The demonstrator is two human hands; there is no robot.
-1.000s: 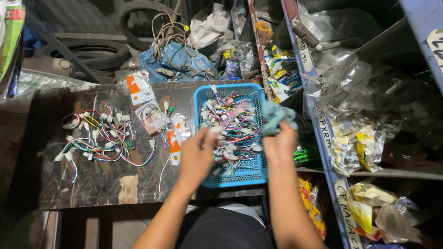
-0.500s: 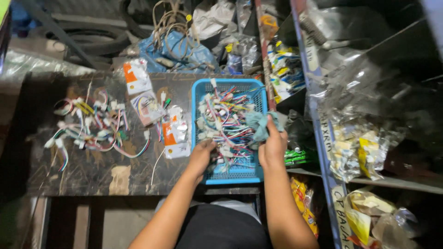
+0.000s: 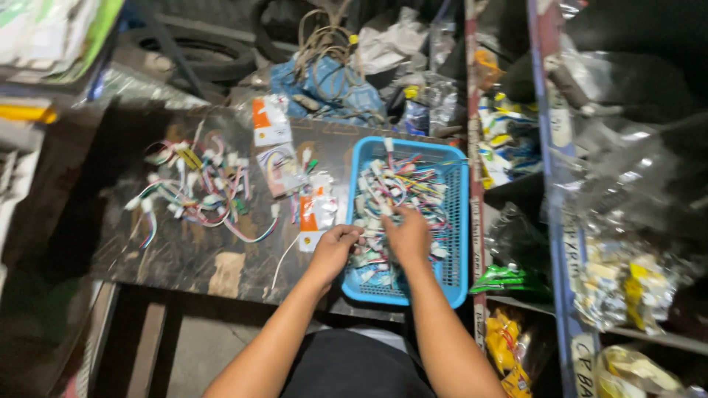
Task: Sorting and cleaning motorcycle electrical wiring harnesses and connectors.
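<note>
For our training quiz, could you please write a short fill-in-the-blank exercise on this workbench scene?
1. Both hands, the left hand and the right hand, reach into a plastic mesh basket coloured ____.
2. The basket holds short coloured ____ with white connectors.
3. A loose pile of wire harnesses lies on the dark worn tabletop to the basket's ____.

Missing words: blue; wires; left

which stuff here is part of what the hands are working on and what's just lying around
In use: left hand, right hand, blue basket, connector wires in basket.

Lying about: wire pile on table, orange-and-white packets, tyre, green packets.
</note>
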